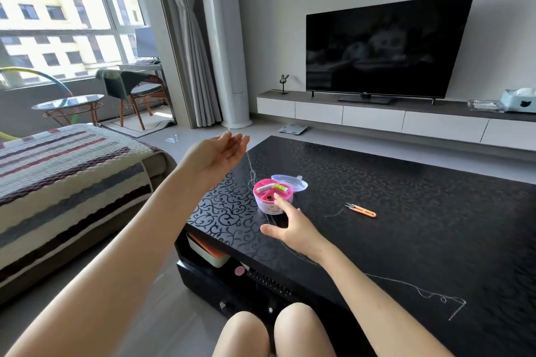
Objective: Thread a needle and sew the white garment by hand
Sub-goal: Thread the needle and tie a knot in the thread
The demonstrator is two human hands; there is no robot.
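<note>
The needle is not yet being threaded: the sewing box [272, 197], just beyond the splayed right hand [293, 226], is being reached for; the left hand [220, 151] is being held slack.

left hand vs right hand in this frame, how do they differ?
The left hand is raised beside the table's left edge, palm up; the right hand is low over the table, palm down. The right hand's index finger extends to the pink sewing box; the left hand is off the box, and whether it holds the thread is unclear. Shared: both are bare with relaxed fingers, and neither grips a tool.
</note>
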